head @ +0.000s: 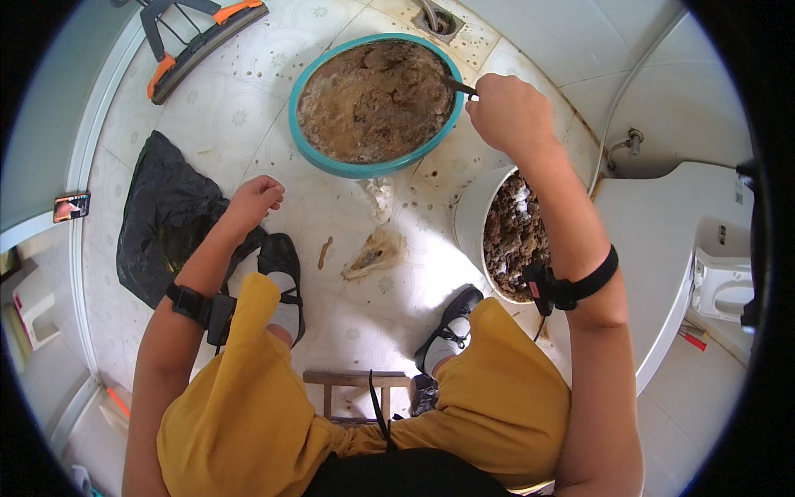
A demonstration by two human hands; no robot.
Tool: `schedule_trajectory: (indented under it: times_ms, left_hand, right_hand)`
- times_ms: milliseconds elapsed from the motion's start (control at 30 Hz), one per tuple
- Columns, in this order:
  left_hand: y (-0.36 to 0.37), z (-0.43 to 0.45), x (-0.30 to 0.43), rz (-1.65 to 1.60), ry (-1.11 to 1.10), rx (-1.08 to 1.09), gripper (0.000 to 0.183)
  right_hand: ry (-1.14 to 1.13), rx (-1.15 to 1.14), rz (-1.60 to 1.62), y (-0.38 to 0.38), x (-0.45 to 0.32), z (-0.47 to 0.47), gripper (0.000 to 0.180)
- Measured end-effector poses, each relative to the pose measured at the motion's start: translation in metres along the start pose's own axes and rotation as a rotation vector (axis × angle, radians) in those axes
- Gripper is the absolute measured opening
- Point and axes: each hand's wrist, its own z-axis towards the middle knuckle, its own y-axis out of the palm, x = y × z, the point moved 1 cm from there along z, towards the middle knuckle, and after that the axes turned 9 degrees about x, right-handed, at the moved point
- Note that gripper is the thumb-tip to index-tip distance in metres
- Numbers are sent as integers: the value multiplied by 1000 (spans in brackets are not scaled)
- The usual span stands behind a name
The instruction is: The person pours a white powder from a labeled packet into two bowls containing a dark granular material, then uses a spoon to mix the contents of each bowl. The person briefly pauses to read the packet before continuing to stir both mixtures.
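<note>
My right hand (pixel 515 115) grips the dark handle of a tool (pixel 461 86) at the right rim of an oval teal basin (pixel 366 169). The tool's tip meets the brown, lumpy, soil-like material (pixel 379 102) that fills the basin, so its working end cannot be made out. Over the black plastic bag (pixel 168 205) hovers my left hand (pixel 256 200), fingers loosely curled with nothing seen in them. Below my right forearm stands a white bucket (pixel 467 220), holding dark clumps mixed with white bits (pixel 512 242); the forearm covers part of it.
A crumpled white wad (pixel 379 199) and a stained, crumpled piece (pixel 376 253) lie on the tiled floor between my feet and the basin. A squeegee-like mop head (pixel 211 53) rests at upper left. At the right stands a white appliance (pixel 658 230); a floor drain (pixel 438 23) holds a hose.
</note>
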Motion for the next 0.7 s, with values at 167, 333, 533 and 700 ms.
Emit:
schedule_trajectory:
  times_ms: [167, 333, 533, 700]
  left_hand:
    - [0, 2, -1, -17, 9, -13, 23]
    - [0, 1, 0, 2, 19, -38, 24]
    - [1, 3, -1, 9, 32, -29, 23]
    - [1, 5, -1, -21, 27, -6, 23]
  right_hand:
    - [16, 43, 104, -11, 12, -4, 21]
    - [-31, -82, 35, -8, 4, -10, 24]
    - [-13, -16, 213, -27, 17, -21, 25]
    - [-112, 44, 198, -36, 23, -29, 24]
